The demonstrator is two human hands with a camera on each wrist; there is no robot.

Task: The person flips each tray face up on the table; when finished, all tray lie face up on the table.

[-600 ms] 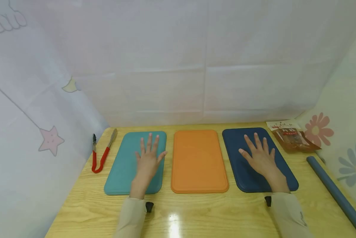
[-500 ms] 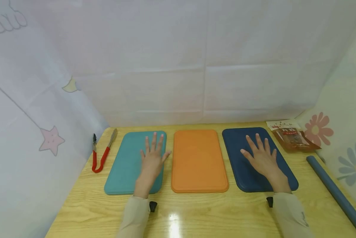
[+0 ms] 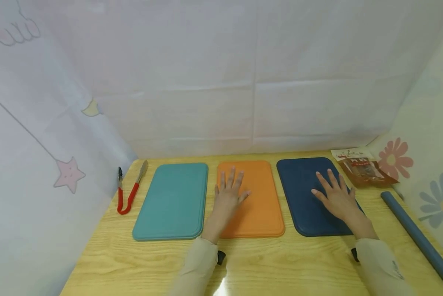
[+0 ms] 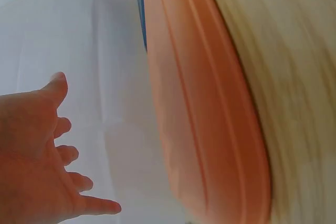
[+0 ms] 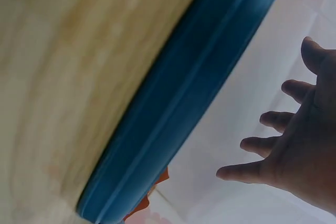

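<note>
In the head view three flat boards with rounded corners lie in a row: a teal board at left, an orange board in the middle, a navy board at right. My left hand is spread over the orange board. The left wrist view has that hand apart from the board's surface, with nothing in its grasp. Over the navy board is my right hand, fingers spread and holding nothing. A gap also separates the right hand from the navy board in the right wrist view.
Red-handled tongs lie at the table's left edge. A brown snack packet sits at the back right, and a grey-blue rod lies along the right side. White printed cloth walls off the back and sides.
My left hand has moved right, from over the teal board to over the orange one. My right hand has shifted slightly right and nearer. The boards keep their places.
</note>
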